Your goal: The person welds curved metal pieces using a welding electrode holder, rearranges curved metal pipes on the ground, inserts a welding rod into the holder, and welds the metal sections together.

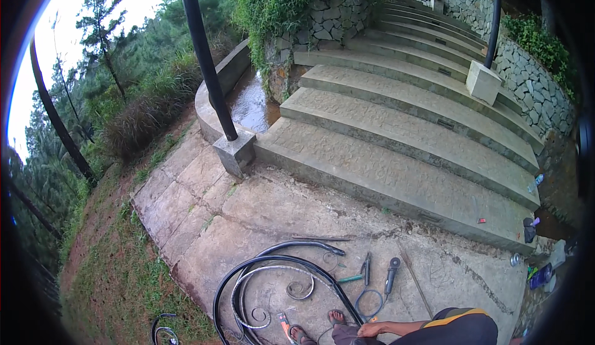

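Fingers of my right hand (370,330) lie low over my dark trousers (346,334), probably propping the arm there; whether they grasp anything I cannot tell, and my left hand is out of view. Just left of the hand, the black curved tubing (291,257) lies on the concrete (204,236), passing beside my right sandal (336,318), so the ground seems to bear its weight. Pale scrolled metal (234,298) sits within its bend, perhaps nested there to save room. An orange-and-white packet (284,324) lies by my left sandal (298,331), close enough to pick from. Farther off, right of the tubing, the angle grinder (392,277) points its head away and its body toward me, which I judge suits an easy pickup; a thin rod (416,280) slants past on its right. Far beyond, broad steps (372,156) climb, and on the left a black post (207,60) stands in a block base (235,153) that presumably steadies it.
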Demonstrator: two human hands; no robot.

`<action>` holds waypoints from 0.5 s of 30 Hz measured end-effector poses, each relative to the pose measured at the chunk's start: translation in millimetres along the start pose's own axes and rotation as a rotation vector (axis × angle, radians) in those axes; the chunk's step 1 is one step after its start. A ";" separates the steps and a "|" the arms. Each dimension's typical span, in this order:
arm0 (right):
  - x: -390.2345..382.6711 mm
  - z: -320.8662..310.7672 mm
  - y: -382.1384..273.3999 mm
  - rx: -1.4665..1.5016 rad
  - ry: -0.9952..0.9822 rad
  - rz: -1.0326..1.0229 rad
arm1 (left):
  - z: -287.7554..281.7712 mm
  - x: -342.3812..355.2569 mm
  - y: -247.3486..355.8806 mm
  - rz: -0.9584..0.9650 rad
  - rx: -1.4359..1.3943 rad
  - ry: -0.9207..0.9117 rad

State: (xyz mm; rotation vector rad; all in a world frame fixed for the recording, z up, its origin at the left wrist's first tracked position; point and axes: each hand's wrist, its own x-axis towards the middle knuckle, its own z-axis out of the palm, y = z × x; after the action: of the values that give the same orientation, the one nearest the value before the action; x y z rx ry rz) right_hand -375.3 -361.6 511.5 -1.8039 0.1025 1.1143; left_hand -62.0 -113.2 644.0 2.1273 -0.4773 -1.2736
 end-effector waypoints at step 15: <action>-43.7 -15.0 -78.6 -0.109 0.435 0.086 | 12.1 38.1 -36.1 0.032 0.014 -0.043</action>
State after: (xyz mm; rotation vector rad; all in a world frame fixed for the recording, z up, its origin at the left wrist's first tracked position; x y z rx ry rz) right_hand -350.8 -348.9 598.4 -2.1341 0.3854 0.7811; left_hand -54.7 -112.0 590.6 2.0990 -0.5381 -1.3037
